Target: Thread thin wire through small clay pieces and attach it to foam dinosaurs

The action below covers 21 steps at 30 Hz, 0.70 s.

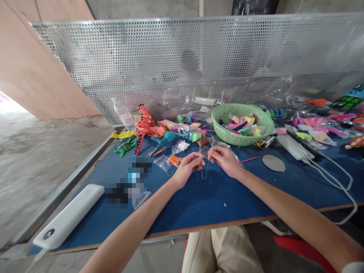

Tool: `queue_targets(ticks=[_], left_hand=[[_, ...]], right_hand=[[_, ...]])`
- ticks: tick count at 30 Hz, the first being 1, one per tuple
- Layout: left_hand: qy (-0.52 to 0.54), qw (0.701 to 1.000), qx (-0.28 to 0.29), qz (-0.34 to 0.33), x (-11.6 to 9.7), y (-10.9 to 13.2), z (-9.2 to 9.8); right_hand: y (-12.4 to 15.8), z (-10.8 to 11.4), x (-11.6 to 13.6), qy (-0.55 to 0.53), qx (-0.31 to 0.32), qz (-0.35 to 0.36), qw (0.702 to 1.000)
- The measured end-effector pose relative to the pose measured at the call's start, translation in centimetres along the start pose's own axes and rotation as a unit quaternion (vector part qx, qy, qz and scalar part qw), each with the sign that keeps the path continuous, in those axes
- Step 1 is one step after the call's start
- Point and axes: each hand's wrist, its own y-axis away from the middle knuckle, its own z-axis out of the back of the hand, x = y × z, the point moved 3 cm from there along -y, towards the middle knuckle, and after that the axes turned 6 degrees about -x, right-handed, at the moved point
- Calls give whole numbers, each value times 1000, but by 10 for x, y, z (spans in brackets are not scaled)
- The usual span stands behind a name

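Both my hands meet over the middle of the blue table [199, 201]. My left hand [189, 166] is closed in a pinch on a thin clear cord [205, 167]. My right hand [223, 158] pinches the same cord a little to the right. The cord loops up above the fingers and hangs down between the hands. Small clear bags, one with orange bits [174, 159], lie just beyond my left hand.
A green basket [241, 138] of coloured foam pieces stands behind my right hand. Foam dinosaur figures [145, 127] and a plastic bottle [123, 113] sit at the back left. A white power bank [69, 216] lies near left, a white charger with cable [295, 148] right. A perforated metal screen [199, 64] closes the back.
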Motion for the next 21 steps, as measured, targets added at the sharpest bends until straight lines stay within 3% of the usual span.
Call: queue_targets(ticks=[10, 21], left_hand=[[-16, 999, 24, -21, 0, 3, -12], [-247, 959, 31, -135, -1, 0, -6]], right_hand=[[-4, 4, 0, 11, -12, 30, 999], [-1, 2, -3, 11, 20, 18, 1000]])
